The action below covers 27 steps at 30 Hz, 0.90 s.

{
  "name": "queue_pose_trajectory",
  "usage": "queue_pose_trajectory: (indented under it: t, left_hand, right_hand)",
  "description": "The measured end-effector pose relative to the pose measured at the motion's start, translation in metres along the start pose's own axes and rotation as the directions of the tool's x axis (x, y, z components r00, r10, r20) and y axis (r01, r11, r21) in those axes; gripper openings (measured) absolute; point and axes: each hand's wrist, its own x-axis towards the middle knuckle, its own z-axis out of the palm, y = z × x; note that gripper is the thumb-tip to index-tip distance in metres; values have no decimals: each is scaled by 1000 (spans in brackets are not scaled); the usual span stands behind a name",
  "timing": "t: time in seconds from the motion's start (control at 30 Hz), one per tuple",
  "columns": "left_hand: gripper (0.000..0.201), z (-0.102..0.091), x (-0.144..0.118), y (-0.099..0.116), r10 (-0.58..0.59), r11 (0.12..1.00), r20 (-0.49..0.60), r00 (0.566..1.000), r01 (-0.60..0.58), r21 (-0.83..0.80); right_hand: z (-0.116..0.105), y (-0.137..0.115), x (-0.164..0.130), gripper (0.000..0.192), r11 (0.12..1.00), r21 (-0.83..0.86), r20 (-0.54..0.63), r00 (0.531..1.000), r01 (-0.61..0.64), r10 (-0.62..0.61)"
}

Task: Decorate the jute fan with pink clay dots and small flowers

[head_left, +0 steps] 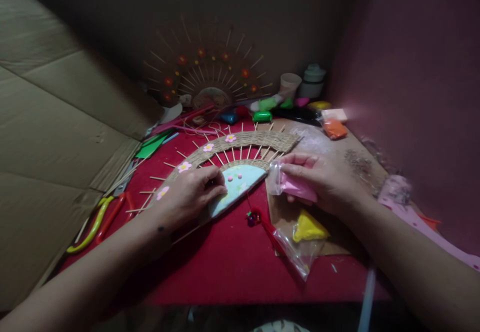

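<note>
A half-round woven fan (255, 139) with thin sticks lies on the red table, several pink clay flowers along its band. Its pale blue half-circle centre (247, 174) bears two small pink balls (235, 177). Over the left part of that centre is my left hand (195, 189), thumb and fingertips pinched together; what they hold, if anything, is hidden. My right hand (318, 172) grips a clear bag of pink clay (298, 186) at the fan's right end. Below it, a yellow lump of clay (309, 227) sits in a clear bag on a cardboard sheet.
Red-and-yellow-handled pliers (110, 217) lie at the left beside a cardboard wall (67, 112). A second fan (210, 72) with red flowers stands at the back. A cup (290, 83), a lidded jar (313, 79) and an orange clay packet (334, 128) are at back right.
</note>
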Motion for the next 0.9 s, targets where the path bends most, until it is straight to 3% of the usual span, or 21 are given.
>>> queue_pose_trajectory:
  t: [0.57,0.77,0.9]
  left_hand:
    - [20,-9,1,2,-45,994,22,999,43,99]
    - [18,-24,-5,25,8,993,-69,998,-16,-114]
    - [17,-19,-12,53,0,949,14,1000,5,-314]
  right_hand:
    - [-2,3,2,18,999,47,53,998,20,-22]
    - [1,1,0,16,991,131,48,999,3,-9]
    - [2,0,-1,13,989,149,52,999,-4,-4]
